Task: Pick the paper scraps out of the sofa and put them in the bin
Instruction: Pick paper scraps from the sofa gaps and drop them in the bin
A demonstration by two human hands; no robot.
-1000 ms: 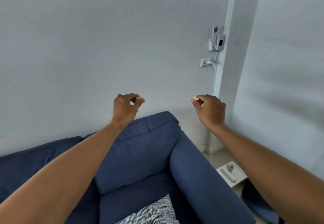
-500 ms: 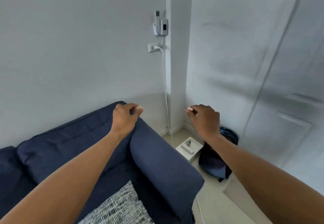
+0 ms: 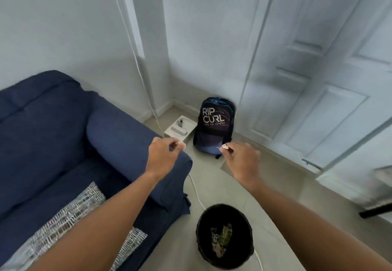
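Observation:
My left hand (image 3: 162, 156) hovers over the front end of the blue sofa's armrest (image 3: 127, 139), fingertips pinched on a small pale paper scrap (image 3: 180, 143). My right hand (image 3: 241, 158) is held out over the floor, pinching another small white paper scrap (image 3: 223, 146). The round black bin (image 3: 224, 236) stands on the floor below and nearer to me, just right of the sofa's corner, with some crumpled litter inside. Both hands are well above the bin.
A dark backpack (image 3: 216, 126) leans in the corner next to a white box (image 3: 180, 129). A white cable (image 3: 195, 190) runs down the wall and across the floor past the bin. A patterned cushion (image 3: 70, 213) lies on the sofa seat. White panelled doors are at right.
My view has swung right and down from the wall to the floor, bringing the bin and backpack into sight. Both hands stay pinched on their scraps and have moved off the sofa toward the floor.

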